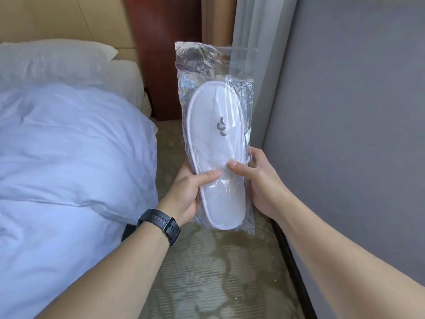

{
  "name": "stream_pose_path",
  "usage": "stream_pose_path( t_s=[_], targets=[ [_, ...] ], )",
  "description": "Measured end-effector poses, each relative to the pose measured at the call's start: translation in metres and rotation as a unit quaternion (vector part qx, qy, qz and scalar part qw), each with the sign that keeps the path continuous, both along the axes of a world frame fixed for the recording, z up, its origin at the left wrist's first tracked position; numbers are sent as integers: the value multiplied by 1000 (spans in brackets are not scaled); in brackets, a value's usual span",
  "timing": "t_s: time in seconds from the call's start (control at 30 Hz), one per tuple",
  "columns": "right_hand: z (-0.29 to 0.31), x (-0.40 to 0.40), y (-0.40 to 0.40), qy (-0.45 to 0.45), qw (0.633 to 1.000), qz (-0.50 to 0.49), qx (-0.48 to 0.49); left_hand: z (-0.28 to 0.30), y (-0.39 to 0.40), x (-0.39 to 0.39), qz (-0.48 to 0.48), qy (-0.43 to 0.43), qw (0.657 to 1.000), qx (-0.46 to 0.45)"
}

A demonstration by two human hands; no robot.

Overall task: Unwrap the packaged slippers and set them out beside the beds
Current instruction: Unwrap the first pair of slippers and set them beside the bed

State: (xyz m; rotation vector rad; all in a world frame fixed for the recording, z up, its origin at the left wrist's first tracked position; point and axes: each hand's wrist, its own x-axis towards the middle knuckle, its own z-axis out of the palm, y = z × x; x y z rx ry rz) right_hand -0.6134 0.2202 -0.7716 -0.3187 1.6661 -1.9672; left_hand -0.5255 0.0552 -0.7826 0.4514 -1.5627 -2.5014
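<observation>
Indoors, I am standing in the narrow gap between a bed (69,146) and a grey wall (356,134), over patterned carpet (207,272), holding a clear bag (215,65) upright in front of me. White slippers (213,134) are lying sealed inside it, toe end up, a small grey logo facing me; the bag's empty top is standing clear above them. My left hand (186,192) is gripping the bag's lower left edge, thumb pressing flat across the front. My right hand (259,180) is gripping the right edge the same way, its thumb nearly meeting the other over the middle of the slipper. Both are closing on the bag, not spread. Nothing is opened yet, as far as I can judge. To do this well, I should probably be moving one hand up to the loose top, where the film is slack, and pulling it apart there while the other is steadying the slippers low, so they are not dropping to the carpet.
</observation>
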Motion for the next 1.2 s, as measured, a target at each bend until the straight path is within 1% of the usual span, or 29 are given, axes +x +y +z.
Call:
stream_pose_path(
  t_s=[0.1, 0.27, 0.5, 0.67, 0.77, 0.9, 1.0, 1.1, 1.2],
  targets=[
    [-78, 0, 6, -17, 999, -9, 28, -81, 5, 1, -14, -12, 1000, 17],
    [-192, 0, 24, -46, 996, -7, 75, -198, 21, 3, -29, -47, 998, 35],
    [-327, 0, 49, -84, 986, -5, 141, -336, 41, 9, -64, -79, 993, 58],
    [-414, 6, 79, -117, 976, 10, 181, -424, 68, 23, -88, -130, 986, 58],
    [-461, 13, 98, -149, 970, 3, 191, -466, 86, 30, -108, -162, 979, 56],
    [-510, 19, 127, -198, 959, -11, 200, -508, 114, 38, -116, -196, 970, 88],
    [-532, 22, 146, -221, 950, -9, 219, -527, 132, 40, -124, -223, 962, 93],
    [-546, 21, 160, -222, 941, -10, 255, -542, 145, 40, -136, -258, 952, 98],
    [-556, 17, 172, -221, 932, 7, 287, -550, 154, 38, -138, -292, 943, 79]
  ],
)
